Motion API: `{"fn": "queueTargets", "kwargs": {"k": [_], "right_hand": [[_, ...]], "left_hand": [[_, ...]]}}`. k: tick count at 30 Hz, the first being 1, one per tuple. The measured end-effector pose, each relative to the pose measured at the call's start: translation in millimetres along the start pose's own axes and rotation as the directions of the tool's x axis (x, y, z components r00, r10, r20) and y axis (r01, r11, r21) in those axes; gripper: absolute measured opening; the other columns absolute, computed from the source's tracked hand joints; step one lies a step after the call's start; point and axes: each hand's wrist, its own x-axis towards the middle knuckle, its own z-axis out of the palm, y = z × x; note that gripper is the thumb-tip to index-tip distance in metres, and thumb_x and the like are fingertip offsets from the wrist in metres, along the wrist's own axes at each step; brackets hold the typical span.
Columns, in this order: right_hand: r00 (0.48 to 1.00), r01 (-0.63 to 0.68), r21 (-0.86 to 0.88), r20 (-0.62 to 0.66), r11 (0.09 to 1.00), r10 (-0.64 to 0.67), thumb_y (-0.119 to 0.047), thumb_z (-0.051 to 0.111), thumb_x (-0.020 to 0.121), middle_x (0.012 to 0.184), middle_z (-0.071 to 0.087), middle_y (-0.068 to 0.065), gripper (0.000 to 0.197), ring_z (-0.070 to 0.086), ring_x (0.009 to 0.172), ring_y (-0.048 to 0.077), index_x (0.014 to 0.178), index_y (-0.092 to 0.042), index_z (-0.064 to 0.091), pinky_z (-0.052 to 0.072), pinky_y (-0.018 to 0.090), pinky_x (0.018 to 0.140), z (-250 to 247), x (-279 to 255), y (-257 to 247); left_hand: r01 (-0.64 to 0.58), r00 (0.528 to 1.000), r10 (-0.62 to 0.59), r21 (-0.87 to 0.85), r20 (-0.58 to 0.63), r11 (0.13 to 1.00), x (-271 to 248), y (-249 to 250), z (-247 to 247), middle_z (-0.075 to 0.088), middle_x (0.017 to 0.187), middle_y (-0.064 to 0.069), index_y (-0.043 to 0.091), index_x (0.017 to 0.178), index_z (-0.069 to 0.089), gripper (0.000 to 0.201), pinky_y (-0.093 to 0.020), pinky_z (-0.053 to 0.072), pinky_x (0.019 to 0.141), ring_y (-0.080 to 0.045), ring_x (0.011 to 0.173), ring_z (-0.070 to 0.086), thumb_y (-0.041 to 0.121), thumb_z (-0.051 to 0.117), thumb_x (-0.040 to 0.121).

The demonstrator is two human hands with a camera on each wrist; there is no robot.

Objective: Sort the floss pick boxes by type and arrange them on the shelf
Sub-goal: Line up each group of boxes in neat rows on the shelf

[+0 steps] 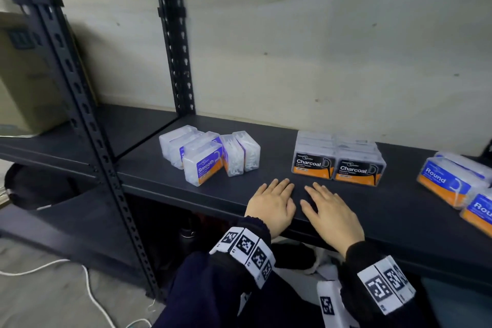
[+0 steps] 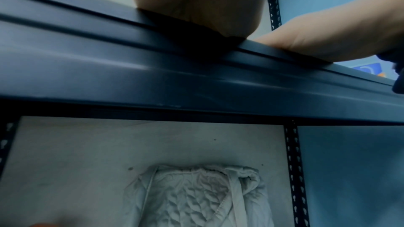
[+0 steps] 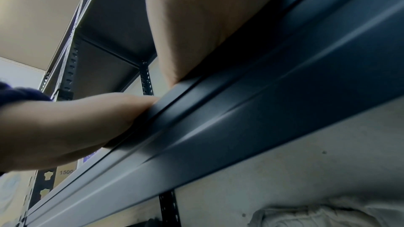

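Observation:
Three groups of clear floss pick boxes stand on the dark shelf (image 1: 266, 189). Several purple "Smooth" boxes (image 1: 205, 157) cluster at the left, black "Charcoal" boxes (image 1: 338, 160) sit in the middle, and blue "Round" boxes (image 1: 452, 181) lie at the right edge. My left hand (image 1: 271, 205) and right hand (image 1: 330, 210) rest flat, palms down, side by side on the shelf's front edge, just in front of the Charcoal boxes. Both hold nothing. The wrist views show only each palm's underside (image 2: 196, 1) (image 3: 210, 20) on the shelf's front rail (image 2: 196, 78) (image 3: 273, 101).
A black perforated upright (image 1: 175, 42) stands behind the Smooth boxes and another (image 1: 66, 74) at the front left. A cardboard box (image 1: 24, 82) sits at far left. A white cable (image 1: 87, 287) lies on the floor. Crumpled white cloth (image 2: 196, 196) lies below the shelf.

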Motion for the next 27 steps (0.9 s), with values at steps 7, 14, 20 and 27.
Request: {"fn": "queueTargets", "kwargs": {"k": [7, 14, 20, 27], "right_hand": [[1.000, -0.007, -0.025, 0.004, 1.000, 0.007, -0.040, 0.025, 0.101, 0.160, 0.012, -0.003, 0.052, 0.010, 0.148, 0.010, 0.149, -0.022, 0.019, 0.007, 0.026, 0.120, 1, 2, 0], [1.000, -0.014, -0.037, 0.017, 0.999, 0.015, -0.040, 0.025, 0.100, 0.160, 0.012, -0.005, 0.052, 0.009, 0.147, 0.008, 0.149, -0.024, 0.019, 0.007, 0.025, 0.119, 0, 0, -2], [0.999, -0.023, -0.042, 0.045, 0.999, 0.025, -0.039, 0.024, 0.100, 0.160, 0.009, -0.005, 0.052, 0.007, 0.148, 0.009, 0.149, -0.024, 0.017, 0.006, 0.026, 0.120, -1, -1, -5], [0.899, 0.144, -0.047, 0.423, 0.988, -0.111, -0.101, 0.002, 0.024, 0.151, 0.032, -0.016, 0.139, 0.028, 0.140, 0.002, 0.143, -0.037, 0.031, 0.022, 0.019, 0.115, -57, 5, -18]], "left_hand": [[-0.023, 1.000, 0.023, -0.029, 0.006, 0.999, 0, -3, 0, 0.019, 0.158, 0.000, 0.015, 0.148, 0.023, 0.063, -0.030, 0.006, 0.121, -0.015, 0.148, 0.013, 0.033, 0.003, 0.090], [-0.021, 1.000, 0.021, -0.031, -0.001, 0.999, -2, -2, -2, 0.017, 0.159, -0.001, 0.013, 0.148, 0.021, 0.049, -0.032, 0.005, 0.121, -0.017, 0.148, 0.011, 0.022, 0.025, 0.100], [-0.046, 0.999, 0.045, -0.073, -0.010, 0.996, -4, -6, -4, 0.017, 0.159, -0.003, 0.012, 0.148, 0.022, 0.049, -0.029, 0.003, 0.121, -0.016, 0.148, 0.011, 0.020, 0.026, 0.099], [0.000, 0.987, 0.049, -0.299, 0.156, 0.954, -21, -33, -45, 0.047, 0.145, -0.001, 0.025, 0.132, 0.051, 0.045, -0.033, 0.032, 0.114, -0.022, 0.135, 0.041, 0.012, 0.038, 0.091]]}}
